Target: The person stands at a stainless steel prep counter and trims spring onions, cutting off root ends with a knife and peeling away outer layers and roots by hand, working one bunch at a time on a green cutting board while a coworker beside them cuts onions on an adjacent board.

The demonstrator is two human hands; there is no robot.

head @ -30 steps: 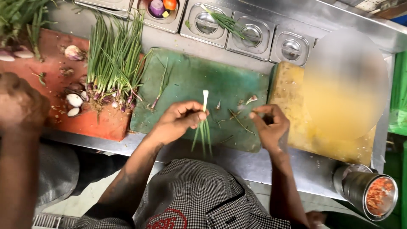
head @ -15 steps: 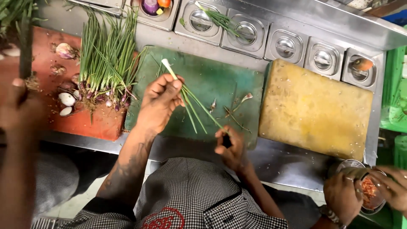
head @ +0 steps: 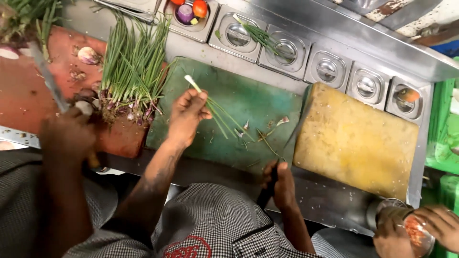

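Our left hand (head: 187,114) pinches spring onion stalks (head: 217,111) mid-frame on the green cutting board (head: 248,102); our right hand (head: 282,184) grips the knife (head: 279,160) lower centre. We should align the stalks before slicing.

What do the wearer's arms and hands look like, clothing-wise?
Both hands bare: left hand, right hand, no gloves, rings or watch visible. Forearms uncovered. Garment is a small black-and-white check with short sleeves and a red emblem on the front.
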